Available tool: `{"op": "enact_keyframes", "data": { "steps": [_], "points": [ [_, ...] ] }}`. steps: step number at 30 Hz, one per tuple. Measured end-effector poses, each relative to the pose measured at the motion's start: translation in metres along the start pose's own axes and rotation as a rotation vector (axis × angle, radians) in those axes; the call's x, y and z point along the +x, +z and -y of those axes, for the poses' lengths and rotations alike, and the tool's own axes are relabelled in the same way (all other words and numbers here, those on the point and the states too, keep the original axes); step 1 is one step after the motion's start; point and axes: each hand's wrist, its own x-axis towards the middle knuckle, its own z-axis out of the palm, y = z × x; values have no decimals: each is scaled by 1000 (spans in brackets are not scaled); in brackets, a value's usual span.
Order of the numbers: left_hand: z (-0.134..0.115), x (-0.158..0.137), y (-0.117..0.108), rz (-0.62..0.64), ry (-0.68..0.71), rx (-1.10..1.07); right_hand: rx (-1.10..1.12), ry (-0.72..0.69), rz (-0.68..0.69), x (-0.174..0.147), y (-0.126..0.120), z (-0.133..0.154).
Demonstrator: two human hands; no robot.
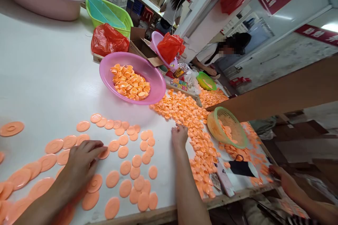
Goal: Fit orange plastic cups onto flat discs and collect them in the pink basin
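Fingers stretched, my left hand (83,160) lies over rows of flat orange plastic discs (112,179) on the white table. Its fingertips touch one orange disc (104,153). At the left edge of a long heap of small orange plastic cups (196,140), my right hand (180,135) has its fingers curled together. Whatever they may hold is hidden. Behind the discs, a pink bowl (158,86) contains many more small cups. The discs near my left arm lie close together, some overlapping.
A green basket (215,126) with orange pieces stands right of the heap. Nearby are a black pouch (241,168) and a co-worker's hand (276,172). At the back are a red plastic bag (109,38), a lime-green basket (126,19) and a large pink tub (60,3).
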Motion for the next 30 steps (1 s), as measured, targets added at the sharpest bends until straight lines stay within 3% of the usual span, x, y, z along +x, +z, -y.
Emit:
{"op": "enact_keyframes", "data": {
  "steps": [5,11,15,16,18,20,24,30],
  "points": [
    [-5,1,-5,14,-63,-36,44,5,12,6,22,17],
    [-12,5,-11,15,-93,-34,190,136,78,28,35,52],
    [-9,2,-12,37,-78,-86,342,162,323,-24,26,92],
    [-8,2,-13,40,-83,-88,390,151,430,-46,23,105],
    [-8,3,-13,37,-94,-84,552,174,769,-93,19,132],
    [-8,4,-13,26,-91,-83,599,170,931,-133,21,157],
    [-9,4,-10,-1,-70,-93,514,71,937,-171,34,185],
    [-10,6,-17,36,-102,-184,386,-118,896,-172,38,191]
  ]
}}
